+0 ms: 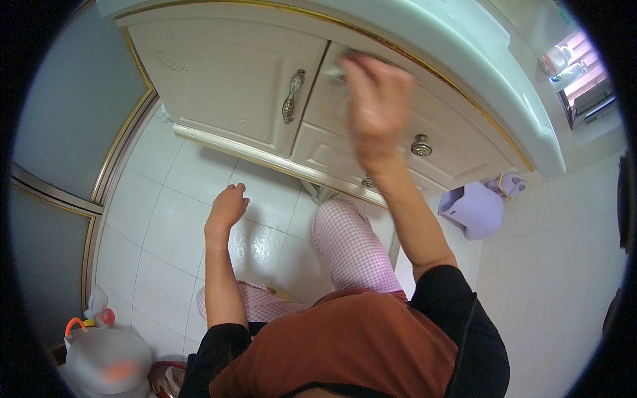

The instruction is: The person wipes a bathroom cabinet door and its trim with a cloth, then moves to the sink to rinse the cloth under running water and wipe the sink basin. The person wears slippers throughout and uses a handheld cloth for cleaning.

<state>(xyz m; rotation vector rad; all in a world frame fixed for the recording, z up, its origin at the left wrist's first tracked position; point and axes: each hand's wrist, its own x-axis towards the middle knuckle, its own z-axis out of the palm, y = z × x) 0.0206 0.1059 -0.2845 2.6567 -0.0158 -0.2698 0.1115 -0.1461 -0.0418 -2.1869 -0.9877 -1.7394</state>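
Observation:
My right hand (380, 97) is blurred in front of the upper cream drawer front (463, 142) of a bathroom vanity cabinet. A dark patch and a pale patch show at its fingertips, too smeared to name. I cannot tell whether it holds anything or touches the panel. Low at left, my left hand (229, 206) hangs above the white floor tiles, fingers loosely curled and apart from the thumb, with nothing visible in it. Nearest to it is the cabinet door (224, 79) with an ornate metal handle (293, 97). Two round metal knobs, an upper knob (421, 145) and a lower knob (368, 182), sit below my right hand.
A glossy white basin (448, 54) overhangs the cabinet. To the right stands a lilac bin (473, 209). Frosted panels (74, 109) in gold-coloured frames line the left side. At bottom left are a blurred round container (107, 360) and a red-capped bottle (104, 317).

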